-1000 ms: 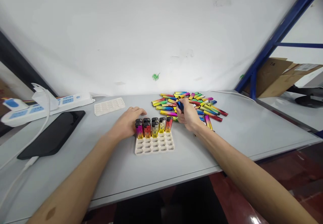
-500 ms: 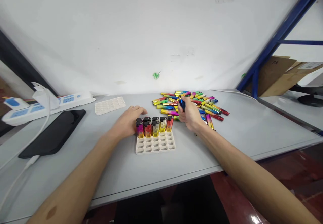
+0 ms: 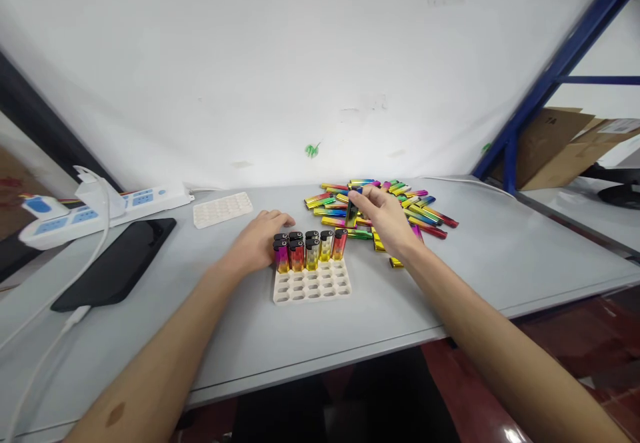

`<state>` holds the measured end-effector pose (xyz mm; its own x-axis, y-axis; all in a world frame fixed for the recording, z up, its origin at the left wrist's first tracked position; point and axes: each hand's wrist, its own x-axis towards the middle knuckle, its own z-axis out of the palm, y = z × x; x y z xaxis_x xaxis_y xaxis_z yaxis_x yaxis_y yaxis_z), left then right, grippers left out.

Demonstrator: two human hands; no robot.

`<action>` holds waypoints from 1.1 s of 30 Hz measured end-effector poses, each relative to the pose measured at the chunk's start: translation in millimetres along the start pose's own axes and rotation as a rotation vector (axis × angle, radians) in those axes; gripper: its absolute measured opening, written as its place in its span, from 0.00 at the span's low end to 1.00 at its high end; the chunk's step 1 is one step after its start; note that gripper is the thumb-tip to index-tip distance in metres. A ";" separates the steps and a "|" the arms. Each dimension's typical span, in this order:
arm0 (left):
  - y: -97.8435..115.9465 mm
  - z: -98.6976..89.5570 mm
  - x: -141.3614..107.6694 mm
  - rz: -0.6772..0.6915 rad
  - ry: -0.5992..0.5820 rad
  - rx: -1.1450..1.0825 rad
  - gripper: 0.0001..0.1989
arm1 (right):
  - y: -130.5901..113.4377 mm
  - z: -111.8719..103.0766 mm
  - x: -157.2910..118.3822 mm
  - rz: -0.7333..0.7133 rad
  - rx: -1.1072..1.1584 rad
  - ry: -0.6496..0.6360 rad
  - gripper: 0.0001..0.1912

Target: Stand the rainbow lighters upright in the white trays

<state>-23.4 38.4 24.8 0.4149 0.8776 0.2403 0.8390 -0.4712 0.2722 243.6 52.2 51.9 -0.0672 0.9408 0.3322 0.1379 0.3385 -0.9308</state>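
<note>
A white tray (image 3: 313,290) with rows of oval slots lies on the table, and several lighters (image 3: 313,254) with black tops stand upright in its back rows. My left hand (image 3: 263,238) rests at the tray's back left corner, fingers slightly apart, holding nothing that shows. In my right hand (image 3: 383,213) a lighter (image 3: 351,213) is pinched upright between thumb and fingers, to the right of the tray. Behind and beneath that hand lies a loose pile of shiny multicoloured lighters (image 3: 430,218).
A second white slotted tray (image 3: 223,210) lies at the back left. Farther left are a black phone (image 3: 115,263) with a white cable and a white power strip (image 3: 145,196). Cardboard boxes (image 3: 560,150) stand beyond the blue frame (image 3: 530,103) at the right.
My right hand has turned, and the lighter in it now hangs upright with more of its body showing. My left hand stays by the tray. The view has shifted slightly.
</note>
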 end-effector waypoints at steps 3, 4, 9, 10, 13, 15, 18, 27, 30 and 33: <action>1.3 -0.4 -0.2 -0.008 -0.006 0.006 0.16 | -10.8 -5.4 -4.2 -0.105 0.005 0.082 0.17; 1.5 -0.3 -0.2 -0.017 -0.010 0.006 0.15 | -14.9 -6.5 -8.5 -0.155 0.010 0.124 0.15; 0.0 2.1 1.6 -0.028 0.016 -0.009 0.15 | -25.2 0.2 -51.4 -0.417 -0.188 0.137 0.14; -0.3 2.7 2.0 -0.024 0.021 -0.011 0.16 | -23.5 3.9 -60.6 -0.462 -0.283 0.076 0.14; -0.3 3.7 2.3 -0.027 0.024 -0.015 0.17 | -13.0 15.0 -77.7 -0.528 -0.534 -0.093 0.10; 0.9 3.3 1.8 -0.039 0.028 -0.025 0.17 | -6.7 19.3 -79.4 -0.527 -0.646 -0.125 0.09; 3.3 2.0 0.8 -0.052 0.035 -0.039 0.16 | -6.0 19.6 -75.5 -0.505 -0.738 -0.156 0.10; 6.3 1.3 0.3 -0.084 0.026 -0.044 0.16 | -26.2 21.4 -80.0 -0.525 -0.785 -0.208 0.09; 8.0 -0.1 -0.3 -0.086 0.016 -0.040 0.16 | -27.3 23.3 -78.6 -0.548 -0.798 -0.193 0.09; 8.9 -0.9 -0.6 -0.096 0.012 -0.041 0.16 | -27.1 23.4 -75.8 -0.542 -0.814 -0.191 0.09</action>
<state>-16.5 33.6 27.9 0.3286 0.9180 0.2220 0.8594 -0.3882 0.3328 221.8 -28.7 48.4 -0.4694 0.6615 0.5849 0.6725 0.6971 -0.2487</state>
